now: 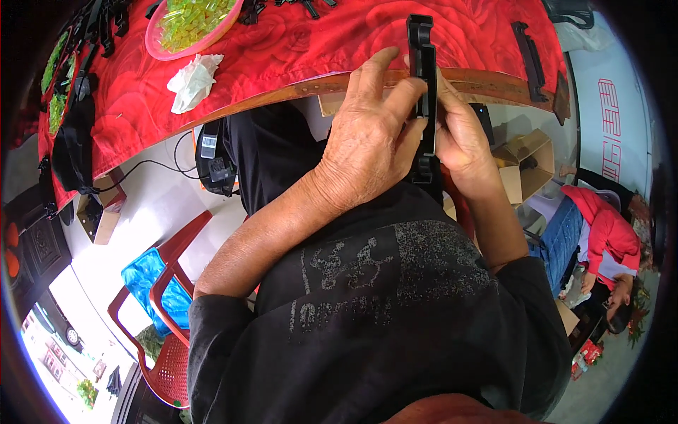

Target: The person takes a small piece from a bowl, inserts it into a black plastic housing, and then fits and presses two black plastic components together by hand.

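A long black plastic part with notched ends stands upright between my two hands, just over the near edge of the table. My left hand presses against its left side, fingers bent and the thumb and index finger against it. On the other side my right hand grips it, with some of the fingers hidden behind it. A similar long black part lies on the red tablecloth to the right.
A pink basin of small yellow-green pieces and a crumpled white tissue are on the red-covered table. More black parts lie at left. Around me are a red chair, a cardboard box and a seated person.
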`<action>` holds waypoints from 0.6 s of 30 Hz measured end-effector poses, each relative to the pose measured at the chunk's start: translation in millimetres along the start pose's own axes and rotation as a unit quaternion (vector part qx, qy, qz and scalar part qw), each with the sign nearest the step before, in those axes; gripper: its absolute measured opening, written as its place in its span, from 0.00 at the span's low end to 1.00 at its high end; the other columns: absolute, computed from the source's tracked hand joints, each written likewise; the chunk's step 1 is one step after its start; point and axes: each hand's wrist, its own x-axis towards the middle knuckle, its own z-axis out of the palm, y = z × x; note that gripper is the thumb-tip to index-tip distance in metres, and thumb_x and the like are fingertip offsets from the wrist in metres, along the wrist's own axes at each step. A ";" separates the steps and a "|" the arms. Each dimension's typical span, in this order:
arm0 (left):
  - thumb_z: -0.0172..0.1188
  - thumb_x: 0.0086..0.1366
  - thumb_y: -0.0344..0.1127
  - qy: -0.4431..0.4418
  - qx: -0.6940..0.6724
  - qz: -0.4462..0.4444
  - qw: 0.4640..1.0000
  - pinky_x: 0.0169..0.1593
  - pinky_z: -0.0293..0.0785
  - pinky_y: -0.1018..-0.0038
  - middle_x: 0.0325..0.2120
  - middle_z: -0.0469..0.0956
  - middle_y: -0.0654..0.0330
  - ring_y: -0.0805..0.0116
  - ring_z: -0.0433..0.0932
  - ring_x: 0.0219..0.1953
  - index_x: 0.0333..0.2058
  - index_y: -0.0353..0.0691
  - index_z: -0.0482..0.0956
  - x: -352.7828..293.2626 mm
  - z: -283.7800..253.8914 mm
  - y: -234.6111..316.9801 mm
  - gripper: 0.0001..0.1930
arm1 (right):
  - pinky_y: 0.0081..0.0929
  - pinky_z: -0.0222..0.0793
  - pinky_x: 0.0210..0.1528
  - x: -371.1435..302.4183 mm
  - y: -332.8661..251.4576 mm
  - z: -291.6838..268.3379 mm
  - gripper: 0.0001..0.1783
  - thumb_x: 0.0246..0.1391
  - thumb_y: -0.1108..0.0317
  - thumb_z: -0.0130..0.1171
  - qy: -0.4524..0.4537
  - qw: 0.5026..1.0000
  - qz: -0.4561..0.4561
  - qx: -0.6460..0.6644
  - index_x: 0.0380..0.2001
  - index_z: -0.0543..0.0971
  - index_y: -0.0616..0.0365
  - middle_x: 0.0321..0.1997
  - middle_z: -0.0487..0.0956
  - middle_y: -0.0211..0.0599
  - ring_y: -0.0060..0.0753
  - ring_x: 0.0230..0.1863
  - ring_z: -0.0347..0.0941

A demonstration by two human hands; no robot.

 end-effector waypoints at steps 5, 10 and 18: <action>0.67 0.51 0.29 0.058 0.086 0.042 0.994 0.60 0.66 0.53 0.53 0.69 0.43 0.46 0.73 0.52 0.47 0.40 0.75 24.6 -14.4 -1.3 0.22 | 0.24 0.78 0.41 -0.1 -5.5 -1.3 0.13 0.65 0.62 0.55 0.041 0.997 0.028 -0.056 0.47 0.78 0.58 0.40 0.81 0.30 0.22 0.38 0.79; 0.61 0.52 0.32 -0.175 0.152 0.112 0.966 0.65 0.53 0.45 0.61 0.59 0.38 0.41 0.53 0.68 0.47 0.34 0.73 53.2 -43.6 0.4 0.21 | 0.25 0.81 0.41 -1.6 -11.5 -7.0 0.15 0.65 0.60 0.55 -0.048 0.983 0.125 -0.125 0.47 0.77 0.60 0.38 0.82 0.32 0.23 0.36 0.80; 0.65 0.53 0.40 -0.375 0.210 0.063 0.901 0.64 0.58 0.48 0.35 0.80 0.52 0.52 0.78 0.46 0.39 0.39 0.78 57.6 -33.4 -8.4 0.16 | 0.22 0.80 0.41 2.2 -13.7 -12.8 0.14 0.67 0.67 0.51 -0.121 0.973 0.160 -0.111 0.50 0.74 0.64 0.42 0.82 0.39 0.27 0.40 0.82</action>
